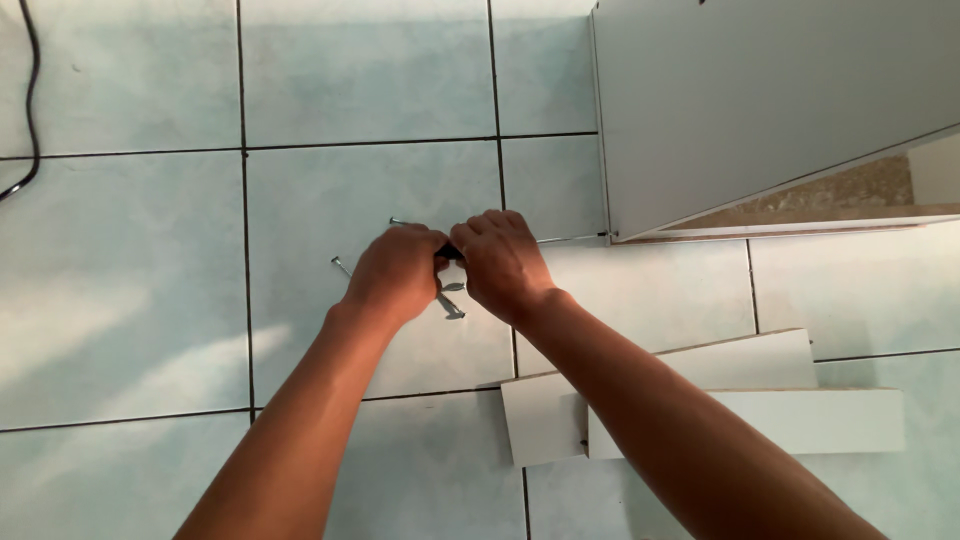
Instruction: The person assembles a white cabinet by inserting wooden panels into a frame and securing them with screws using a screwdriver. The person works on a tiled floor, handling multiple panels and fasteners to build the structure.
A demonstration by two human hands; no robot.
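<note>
Gripping a screwdriver (pixel 449 251) between them, the left hand (pixel 396 272) and right hand (pixel 503 262) sit knuckle to knuckle over the tiled floor (pixel 130 300), near the middle of the view. Only a short dark piece of the handle shows in the gap between the two fists; the rest is hidden inside the fingers. From the right hand a thin metal shaft (pixel 572 239) runs out to the right, nearly level, and its tip meets the lower left corner of a white cabinet panel (pixel 760 100) lying on the floor. The long axis of the tool therefore points from the hands toward that corner, and the right hand is the nearer of the two to it. Both hands are closed tight around the handle; neither is open. The shaft looks slim, straight and bright, the handle dark. Loose screws lie on the tile about the hands: one (pixel 341 266) just left of the left hand, one (pixel 398 221) above it, and one or two (pixel 449 306) below the gap between the fists, partly covered. Whether a screw sits at the tip of the shaft cannot be told. Two white boards (pixel 790 420) lie overlapped on the floor under the right forearm, toward the lower right. A dark cable (pixel 34 100) curves along the upper left edge of the floor.
</note>
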